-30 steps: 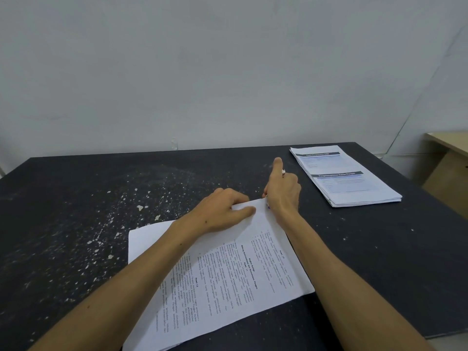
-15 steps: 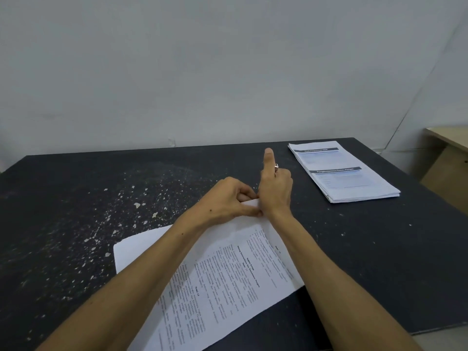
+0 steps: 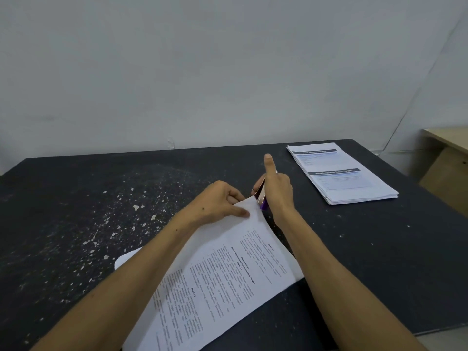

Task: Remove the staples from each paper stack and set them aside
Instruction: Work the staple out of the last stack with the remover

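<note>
A stapled paper stack (image 3: 222, 279) with printed text lies slanted on the black table (image 3: 76, 224), its far corner lifted. My left hand (image 3: 222, 201) pinches that corner between thumb and fingers. My right hand (image 3: 276, 191) grips a small tool with a purple tip (image 3: 262, 196), likely a staple remover, right at the corner, with the index finger pointing up. The staple itself is hidden by the hands.
A second pile of printed papers (image 3: 342, 173) lies at the far right of the table. White paint flecks (image 3: 136, 206) speckle the left side. A wooden desk (image 3: 445, 158) stands to the right, past the table edge. A pale wall is behind.
The stack's far corner has been raised off the table by my left hand. My right hand has drawn slightly away, so the purple-tipped tool now shows at the corner.
</note>
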A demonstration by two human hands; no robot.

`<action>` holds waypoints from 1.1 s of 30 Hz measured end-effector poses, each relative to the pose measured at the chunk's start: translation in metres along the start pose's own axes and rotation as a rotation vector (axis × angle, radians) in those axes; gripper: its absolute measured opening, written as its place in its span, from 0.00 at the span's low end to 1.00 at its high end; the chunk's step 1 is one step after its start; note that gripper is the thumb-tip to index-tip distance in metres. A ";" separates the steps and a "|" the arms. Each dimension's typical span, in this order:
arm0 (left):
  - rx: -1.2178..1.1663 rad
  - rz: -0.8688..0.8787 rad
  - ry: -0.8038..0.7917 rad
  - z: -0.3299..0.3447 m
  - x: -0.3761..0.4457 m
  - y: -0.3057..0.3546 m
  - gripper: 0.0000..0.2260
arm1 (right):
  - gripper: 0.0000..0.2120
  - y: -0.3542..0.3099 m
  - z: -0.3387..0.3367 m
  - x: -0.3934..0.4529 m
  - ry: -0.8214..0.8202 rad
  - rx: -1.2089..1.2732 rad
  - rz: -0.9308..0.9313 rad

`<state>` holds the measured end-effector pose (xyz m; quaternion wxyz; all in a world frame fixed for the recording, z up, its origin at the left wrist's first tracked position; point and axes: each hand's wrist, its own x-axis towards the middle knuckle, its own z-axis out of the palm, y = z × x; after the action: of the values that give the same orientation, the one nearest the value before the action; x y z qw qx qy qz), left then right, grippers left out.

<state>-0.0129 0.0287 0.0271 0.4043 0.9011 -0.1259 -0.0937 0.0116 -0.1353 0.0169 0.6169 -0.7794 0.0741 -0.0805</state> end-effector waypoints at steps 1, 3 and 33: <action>-0.009 -0.008 -0.005 -0.001 0.000 -0.001 0.11 | 0.40 0.001 -0.002 0.003 -0.004 0.024 0.030; -0.045 -0.013 -0.015 -0.002 -0.001 -0.004 0.09 | 0.41 0.001 -0.005 0.006 -0.002 0.060 0.076; -0.408 0.021 0.213 0.001 -0.020 -0.015 0.04 | 0.02 0.008 -0.037 -0.013 -0.463 -0.272 -0.278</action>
<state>-0.0300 0.0440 0.0168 0.5900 0.8041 -0.0705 -0.0171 -0.0091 -0.1698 0.0169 0.4904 -0.8551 -0.1661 0.0264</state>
